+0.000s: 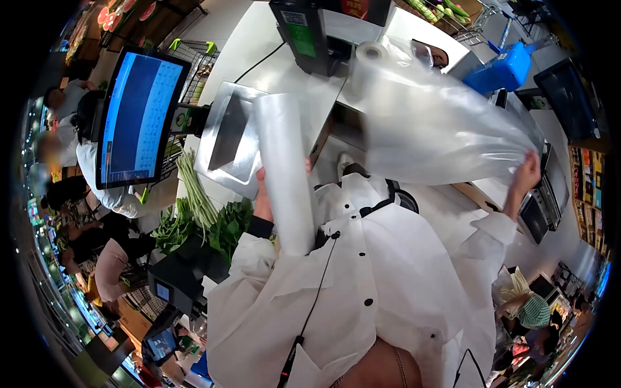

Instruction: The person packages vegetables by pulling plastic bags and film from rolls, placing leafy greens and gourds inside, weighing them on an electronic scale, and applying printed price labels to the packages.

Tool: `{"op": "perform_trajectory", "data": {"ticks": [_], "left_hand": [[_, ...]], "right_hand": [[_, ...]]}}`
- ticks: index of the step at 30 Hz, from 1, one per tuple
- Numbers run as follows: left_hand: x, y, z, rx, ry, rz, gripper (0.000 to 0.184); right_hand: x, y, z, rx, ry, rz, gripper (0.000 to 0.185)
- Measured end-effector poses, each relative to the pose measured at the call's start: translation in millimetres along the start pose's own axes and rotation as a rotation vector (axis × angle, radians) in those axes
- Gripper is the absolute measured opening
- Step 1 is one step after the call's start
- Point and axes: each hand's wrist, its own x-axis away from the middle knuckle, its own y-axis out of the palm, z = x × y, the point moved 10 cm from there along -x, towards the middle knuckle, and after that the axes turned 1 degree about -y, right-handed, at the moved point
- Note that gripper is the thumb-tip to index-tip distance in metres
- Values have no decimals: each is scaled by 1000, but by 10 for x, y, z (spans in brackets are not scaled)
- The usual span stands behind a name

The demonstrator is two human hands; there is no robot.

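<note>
Biggest thing in the way is the stretched plastic bag (446, 132), which runs over to the right hand (529, 171) and walls off that side of the table (249, 32). There's an open gap between it and the big plastic roll (284, 161) at the left hand (262, 197), so you could pass there. Left of the roll it's cramped: leafy greens (231, 226) nearby, monitor (139, 116) further out. Far end, the dark upright machine (301, 35) blocks reach, plus a black cable (262, 61).

The plastic roll (284, 181) partly hides the left fingers (308, 166).
</note>
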Motion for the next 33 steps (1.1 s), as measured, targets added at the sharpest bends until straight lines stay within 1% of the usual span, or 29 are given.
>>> {"op": "perform_trajectory", "data": {"ticks": [1,2,3,5,6,7,9,10,11,12,13,14,15,16,17,18,19,21,22,23,25,27,29,31,33], "left_hand": [[47,-27,68,62,9,33,100],[86,-71,160,122,18,59,99],[99,-134,243,65,45,83,99],[72,-134,396,-80,80,166,99],[-28,-207,371,-85,42,104,96],[-183,-140,315,-81,13,81,96],[-486,-76,146,-348,-130,159,87],[-746,59,57,-468,-134,110,80],[-993,266,-82,-626,-169,123,79],[-1309,567,-239,-724,-121,13,82],[-1587,976,-391,-743,-91,-93,87],[-1849,1195,-564,-847,-114,-147,87],[-2120,1363,-709,-949,-44,-187,88],[-2395,1538,-847,-1052,34,-228,89],[-2653,1670,-964,-1106,129,-215,91],[-2867,1759,-1077,-1161,222,-199,93],[-3083,1772,-1250,-1158,220,-213,93],[-3467,1781,-1418,-1210,403,-157,96],[-3587,1726,-1497,-1194,423,-134,95],[-3659,1680,-1547,-1190,492,-98,94],[-3728,1648,-1614,-1142,587,-61,95],[-3798,1660,-1654,-1145,551,-54,95],[-3746,1598,-1717,-1156,511,-40,95],[-3668,1640,-1766,-1248,588,-109,96],[-3590,1656,-1858,-1243,626,-188,94]], "right_hand": [[-197,-377,284,123,102,-12,27],[-325,-664,561,346,83,-162,30],[-300,-880,593,360,19,-166,33],[-12,-1159,577,353,-4,-139,34],[177,-1240,560,336,-30,-98,34],[351,-1283,526,318,-60,-59,33],[783,-1324,628,329,256,-135,32],[977,-1397,798,270,322,-161,31],[1155,-1468,916,207,386,-186,30],[1298,-1599,903,161,454,-165,29],[1445,-1702,825,116,517,-146,28],[1556,-1882,706,175,518,-158,26],[1669,-2051,569,232,520,-171,25],[1819,-2114,385,179,593,-168,24],[1972,-2130,178,122,666,-169,25],[2096,-2140,16,188,667,-234,22],[2254,-2125,-126,252,671,-297,19],[2732,-1988,-277,112,923,-252,13],[3018,-1994,-197,64,959,-281,12],[3305,-1979,-85,17,1000,-313,11],[3589,-1674,-218,-33,1014,-383,10],[3858,-1392,-206,-152,1100,-461,11],[3959,-1106,-178,-173,1160,-585,11],[3920,-800,-94,-189,1159,-620,14],[3827,-473,11,-123,1100,-716,16]]}}
